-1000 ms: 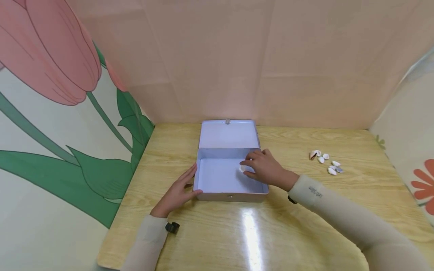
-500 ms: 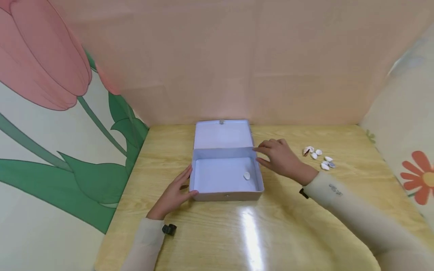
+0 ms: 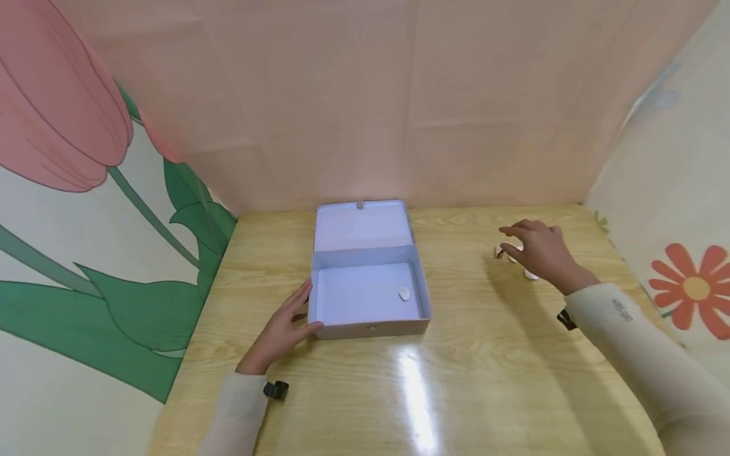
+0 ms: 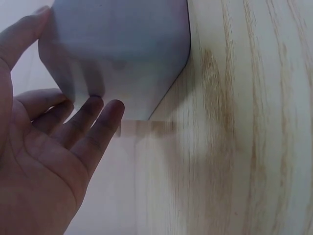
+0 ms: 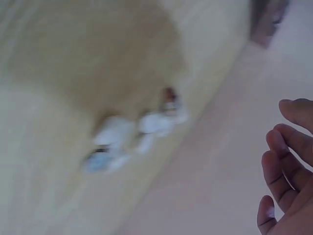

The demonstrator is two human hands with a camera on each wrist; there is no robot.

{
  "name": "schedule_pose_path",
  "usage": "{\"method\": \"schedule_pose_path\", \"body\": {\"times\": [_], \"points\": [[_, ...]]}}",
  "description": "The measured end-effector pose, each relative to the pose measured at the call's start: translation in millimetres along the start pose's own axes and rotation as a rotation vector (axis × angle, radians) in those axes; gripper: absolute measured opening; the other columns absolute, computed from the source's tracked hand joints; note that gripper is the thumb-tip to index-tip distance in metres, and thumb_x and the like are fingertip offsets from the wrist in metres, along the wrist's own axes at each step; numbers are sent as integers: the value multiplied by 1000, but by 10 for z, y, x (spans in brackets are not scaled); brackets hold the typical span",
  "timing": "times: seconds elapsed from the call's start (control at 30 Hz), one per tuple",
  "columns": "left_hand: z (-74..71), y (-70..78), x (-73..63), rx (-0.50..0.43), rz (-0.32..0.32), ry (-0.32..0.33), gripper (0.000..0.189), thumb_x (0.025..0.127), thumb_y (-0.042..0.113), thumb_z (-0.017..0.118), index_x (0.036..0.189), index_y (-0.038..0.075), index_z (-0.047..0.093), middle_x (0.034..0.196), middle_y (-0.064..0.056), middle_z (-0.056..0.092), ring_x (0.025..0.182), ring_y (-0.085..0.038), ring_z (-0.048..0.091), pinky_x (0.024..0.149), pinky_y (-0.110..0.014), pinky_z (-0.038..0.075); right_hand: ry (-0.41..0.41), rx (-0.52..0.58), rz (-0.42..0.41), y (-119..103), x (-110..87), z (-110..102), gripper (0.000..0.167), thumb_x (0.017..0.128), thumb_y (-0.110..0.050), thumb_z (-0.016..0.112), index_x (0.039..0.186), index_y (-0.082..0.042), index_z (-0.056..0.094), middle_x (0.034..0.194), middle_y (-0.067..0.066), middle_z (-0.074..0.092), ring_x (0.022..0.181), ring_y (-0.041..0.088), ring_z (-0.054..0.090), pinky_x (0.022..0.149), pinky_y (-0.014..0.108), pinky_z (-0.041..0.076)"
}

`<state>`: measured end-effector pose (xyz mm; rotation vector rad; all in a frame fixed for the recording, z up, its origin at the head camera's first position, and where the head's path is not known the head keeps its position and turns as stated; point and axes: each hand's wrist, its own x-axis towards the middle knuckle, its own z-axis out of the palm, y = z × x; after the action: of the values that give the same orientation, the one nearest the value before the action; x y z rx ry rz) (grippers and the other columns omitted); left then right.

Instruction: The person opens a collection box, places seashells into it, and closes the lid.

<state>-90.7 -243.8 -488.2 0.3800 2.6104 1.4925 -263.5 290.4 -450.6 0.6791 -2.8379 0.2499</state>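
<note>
An open metal box (image 3: 365, 327) with a pale inside stands on the table, its lid (image 3: 365, 227) tipped back. One white seashell (image 3: 403, 294) lies in its right part. My left hand (image 3: 279, 332) rests against the box's left side, the thumb at the front corner; the left wrist view shows fingertips touching the box wall (image 4: 117, 54). Over on the right, my right hand (image 3: 544, 253) hovers above a group of shells, fingers relaxed, holding nothing. It partly hides them in the head view. In the right wrist view white shells (image 5: 115, 132) and a brownish one (image 5: 169, 95) appear blurred.
The wooden table (image 3: 479, 380) meets a pink sheet (image 3: 319, 114) hung along the back. Walls painted with flowers (image 3: 696, 288) rise on both sides.
My right hand has let go of a shell, leaving it in the box, and moved right to the shell group. My left hand stays at the box. The head view has shifted slightly right.
</note>
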Motion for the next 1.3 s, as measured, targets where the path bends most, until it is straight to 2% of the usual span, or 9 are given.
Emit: {"method": "schedule_pose_path", "body": {"times": [0.1, 0.27, 0.5, 0.6, 0.83, 0.9, 1.07, 1.2, 1.3], "points": [[-18, 181, -39, -13, -9, 2, 82, 91, 14, 71, 155, 11, 21, 161, -5, 12, 144, -25, 22, 103, -47, 44, -46, 11, 28, 154, -78, 137, 44, 94, -29, 67, 131, -7, 61, 120, 18, 59, 107, 41, 52, 72, 61, 36], [-14, 188, -36, -16, -4, 9, 82, 90, 15, 72, 155, 10, 21, 161, -4, 12, 144, -25, 22, 102, -46, 45, -130, 23, 73, 285, -172, 273, 49, 96, -36, 62, 135, -6, 58, 123, 19, 57, 108, 41, 52, 74, 61, 35], [-9, 180, -29, -13, -4, 20, 83, 90, 13, 72, 155, 8, 20, 161, -10, 13, 144, -28, 22, 102, -50, 45, -134, 21, 81, 371, -211, 376, 46, 92, -24, 69, 133, -6, 60, 119, 19, 59, 103, 41, 53, 72, 60, 35], [-7, 159, -18, -12, -3, 16, 83, 90, 14, 71, 155, 10, 20, 162, -9, 12, 144, -26, 21, 102, -49, 45, -133, 15, 79, 407, -223, 417, 44, 92, -25, 69, 130, -6, 62, 118, 20, 59, 101, 41, 53, 70, 59, 35], [78, -180, 44, -1, -11, 31, 86, 88, 17, 74, 155, 20, 21, 162, -2, 13, 144, -21, 22, 100, -43, 47, -160, 15, 85, 463, -275, 491, 42, 93, -27, 67, 127, -3, 63, 118, 23, 59, 102, 43, 53, 67, 58, 35], [85, -226, 45, -6, -15, 25, 87, 87, 21, 75, 155, 23, 21, 162, -1, 13, 144, -18, 23, 99, -38, 48, -164, 14, 94, 465, -286, 499, 42, 93, -27, 66, 127, -3, 63, 119, 23, 59, 103, 44, 52, 68, 59, 36], [79, -240, 25, -24, -37, 11, 89, 85, 31, 75, 156, 27, 20, 163, 3, 12, 144, -13, 21, 98, -28, 48, -185, 7, 109, 493, -295, 537, 45, 94, -31, 64, 130, -3, 61, 121, 25, 57, 105, 46, 51, 71, 63, 36], [65, -215, 22, -14, -34, 10, 90, 86, 34, 74, 156, 24, 20, 163, 4, 12, 144, -15, 21, 97, -28, 48, -208, -5, 120, 511, -282, 579, 46, 95, -32, 63, 131, -3, 60, 123, 26, 56, 103, 47, 51, 71, 64, 36], [53, -213, 33, -3, -30, 12, 89, 86, 35, 73, 156, 28, 19, 162, 8, 11, 144, -15, 21, 97, -28, 48, -214, -6, 131, 508, -261, 599, 45, 95, -32, 62, 131, -4, 60, 124, 27, 55, 103, 48, 50, 71, 66, 35]]}}
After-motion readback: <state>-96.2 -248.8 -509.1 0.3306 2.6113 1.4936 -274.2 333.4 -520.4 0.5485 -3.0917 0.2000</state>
